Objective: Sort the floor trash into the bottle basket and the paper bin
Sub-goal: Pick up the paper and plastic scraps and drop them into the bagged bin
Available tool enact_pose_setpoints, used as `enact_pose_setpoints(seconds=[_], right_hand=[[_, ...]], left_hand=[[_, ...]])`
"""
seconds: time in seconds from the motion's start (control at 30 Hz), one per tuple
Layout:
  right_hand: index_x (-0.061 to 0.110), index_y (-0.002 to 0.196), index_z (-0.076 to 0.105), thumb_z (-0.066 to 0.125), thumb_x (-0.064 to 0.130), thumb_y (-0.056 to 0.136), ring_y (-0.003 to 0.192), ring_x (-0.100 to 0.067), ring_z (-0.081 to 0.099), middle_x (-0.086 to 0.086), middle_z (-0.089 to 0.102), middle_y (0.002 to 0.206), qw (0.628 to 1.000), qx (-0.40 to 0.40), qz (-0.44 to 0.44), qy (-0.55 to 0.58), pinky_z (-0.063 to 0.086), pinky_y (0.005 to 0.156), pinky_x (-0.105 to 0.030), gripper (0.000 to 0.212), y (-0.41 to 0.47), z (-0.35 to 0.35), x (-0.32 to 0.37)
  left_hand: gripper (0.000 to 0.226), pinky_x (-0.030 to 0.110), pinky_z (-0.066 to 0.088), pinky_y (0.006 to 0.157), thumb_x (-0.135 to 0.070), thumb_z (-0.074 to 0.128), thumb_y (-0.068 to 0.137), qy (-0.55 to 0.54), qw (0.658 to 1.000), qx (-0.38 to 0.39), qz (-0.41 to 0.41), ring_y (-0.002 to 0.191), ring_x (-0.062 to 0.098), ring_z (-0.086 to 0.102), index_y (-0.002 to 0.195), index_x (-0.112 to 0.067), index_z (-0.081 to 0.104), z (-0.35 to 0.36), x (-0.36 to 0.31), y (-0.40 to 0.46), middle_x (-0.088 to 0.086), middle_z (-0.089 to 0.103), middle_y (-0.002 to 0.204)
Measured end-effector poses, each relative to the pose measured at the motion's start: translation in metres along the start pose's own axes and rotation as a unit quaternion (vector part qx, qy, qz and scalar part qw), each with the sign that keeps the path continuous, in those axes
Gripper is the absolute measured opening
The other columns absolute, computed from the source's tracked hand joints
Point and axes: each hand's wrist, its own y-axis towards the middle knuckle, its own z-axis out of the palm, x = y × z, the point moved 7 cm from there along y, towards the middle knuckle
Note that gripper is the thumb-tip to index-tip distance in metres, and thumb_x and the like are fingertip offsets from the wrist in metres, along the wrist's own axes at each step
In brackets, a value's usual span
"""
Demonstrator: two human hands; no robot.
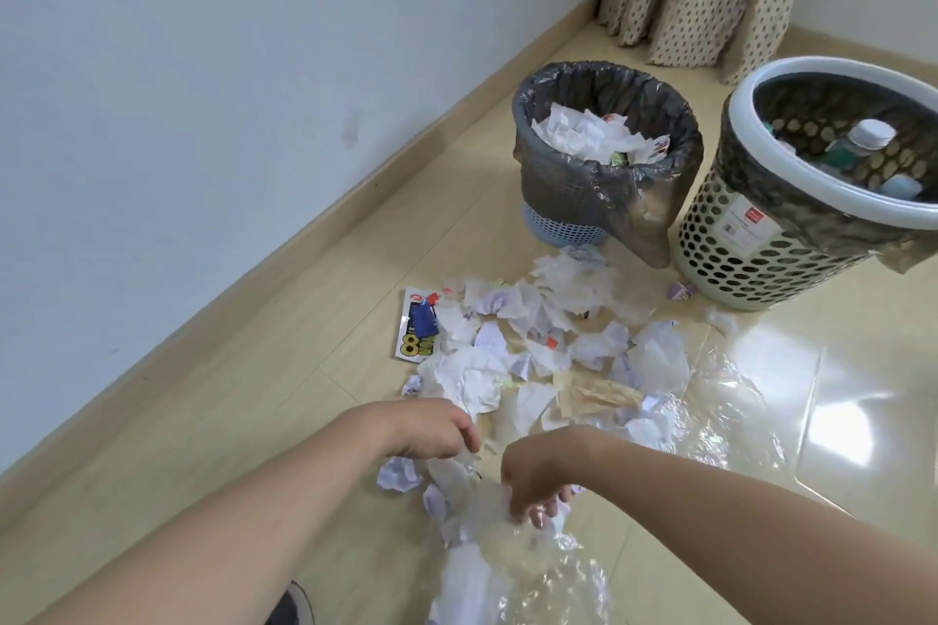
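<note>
Below, both hands [436,426] reach into crumpled paper [477,381] (bins behind).

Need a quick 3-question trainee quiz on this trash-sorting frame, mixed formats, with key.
1. True or false: the paper bin is empty.
2. Which container holds bottles: A the lined bin, B the white-rimmed basket?
3. What lies under the right hand?

Key: 1 false, crumpled paper is in it. 2 B. 3 clear plastic wrap; whether the grip has closed on it is unclear. The left hand hovers over the paper scraps.
</note>
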Motion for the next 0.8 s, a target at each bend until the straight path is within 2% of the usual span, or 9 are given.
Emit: enact_pose_setpoints(seconds=[0.07, 0.13, 0.2, 0.3, 0.37, 0.43, 0.5, 0.67, 0.8], right_hand=[[0.004, 0.094, 0.065, 0.056, 0.017, 0.094, 0.065, -0.015, 0.061, -0.01, 0.072, 0.104, 0.999, 0.014, 0.006, 0.031, 0.053, 0.065, -0.027, 0.016, -0.006, -0.014, -0.007], [-0.001, 0.104, 0.065, 0.055, 0.016, 0.095, 0.07, -0.018, 0.065, -0.012, 0.073, 0.104, 0.998, 0.015, 0.019, 0.056, 0.056, 0.078, -0.033, 0.022, -0.023, -0.038, -0.021], [-0.003, 0.114, 0.062, 0.056, 0.016, 0.096, 0.068, -0.017, 0.067, -0.007, 0.073, 0.088, 0.997, -0.019, 0.024, 0.074, 0.057, 0.078, -0.034, 0.027, -0.046, -0.071, -0.039], [0.0, 0.108, 0.061, 0.053, 0.012, 0.097, 0.062, -0.02, 0.066, -0.008, 0.068, 0.074, 0.984, -0.115, 0.04, 0.128, 0.058, 0.072, -0.036, 0.018, -0.081, -0.121, -0.069], [0.003, 0.099, 0.06, 0.047, 0.008, 0.098, 0.05, -0.019, 0.061, -0.01, 0.063, 0.067, 0.965, -0.18, 0.055, 0.183, 0.057, 0.064, -0.036, 0.014, -0.099, -0.145, -0.086], [0.007, 0.09, 0.059, 0.043, 0.006, 0.098, 0.042, -0.017, 0.056, -0.01, 0.059, 0.062, 0.943, -0.231, 0.054, 0.234, 0.055, 0.055, -0.032, 0.018, -0.111, -0.161, -0.1], [0.008, 0.089, 0.059, 0.042, 0.006, 0.098, 0.041, -0.018, 0.053, -0.009, 0.059, 0.059, 0.924, -0.267, 0.04, 0.27, 0.052, 0.048, -0.027, 0.019, -0.119, -0.17, -0.106], [0.006, 0.092, 0.059, 0.042, 0.008, 0.099, 0.047, -0.021, 0.051, -0.007, 0.056, 0.055, 0.903, -0.29, 0.017, 0.317, 0.049, 0.047, -0.024, 0.019, -0.127, -0.174, -0.12], [0.007, 0.091, 0.06, 0.041, 0.006, 0.097, 0.046, -0.019, 0.051, -0.005, 0.054, 0.053, 0.878, -0.322, 0.01, 0.355, 0.048, 0.051, -0.025, 0.02, -0.14, -0.188, -0.138]], left_hand=[[0.045, 0.022, 0.045, 0.084, -0.002, 0.041, 0.081, -0.06, 0.998, -0.021, 0.0, 0.093, 0.007, 0.056, 0.104, -0.029, 0.069, -0.004, -0.003, 0.004, -0.001, 0.06, 0.112], [0.04, 0.024, 0.045, 0.089, -0.008, 0.041, 0.085, -0.054, 0.995, -0.087, 0.007, 0.1, 0.01, 0.055, 0.104, -0.034, 0.066, -0.019, -0.001, 0.007, -0.003, 0.059, 0.115], [0.035, 0.03, 0.044, 0.095, -0.02, 0.047, 0.087, 0.042, 0.989, -0.141, 0.01, 0.112, 0.017, 0.051, 0.115, -0.036, 0.06, -0.03, 0.001, 0.006, -0.005, 0.054, 0.119], [0.053, 0.035, 0.037, 0.1, -0.038, 0.058, 0.08, 0.263, 0.957, -0.116, 0.037, 0.121, 0.023, 0.039, 0.132, -0.037, 0.049, -0.017, -0.005, 0.005, 0.0, 0.044, 0.129], [0.06, 0.038, 0.033, 0.1, -0.04, 0.062, 0.076, 0.37, 0.921, -0.103, 0.068, 0.119, 0.027, 0.037, 0.134, -0.034, 0.048, 0.0, -0.007, 0.008, 0.002, 0.04, 0.13], [0.046, 0.04, 0.03, 0.1, -0.035, 0.059, 0.082, 0.42, 0.894, -0.128, 0.085, 0.118, 0.027, 0.037, 0.127, -0.027, 0.056, 0.009, -0.006, 0.013, 0.003, 0.041, 0.128], [0.03, 0.039, 0.029, 0.099, -0.029, 0.05, 0.091, 0.404, 0.894, -0.172, 0.084, 0.117, 0.027, 0.039, 0.116, -0.023, 0.063, 0.005, -0.007, 0.017, 0.002, 0.046, 0.124], [0.027, 0.037, 0.038, 0.097, -0.035, 0.048, 0.096, 0.223, 0.952, -0.202, 0.053, 0.107, 0.021, 0.049, 0.104, -0.026, 0.072, -0.031, -0.027, 0.019, -0.003, 0.06, 0.114], [0.019, 0.026, 0.047, 0.075, -0.025, 0.054, 0.092, 0.06, 0.973, -0.221, 0.043, 0.085, 0.018, 0.061, 0.092, -0.015, 0.07, -0.069, -0.047, 0.013, -0.005, 0.066, 0.09]])
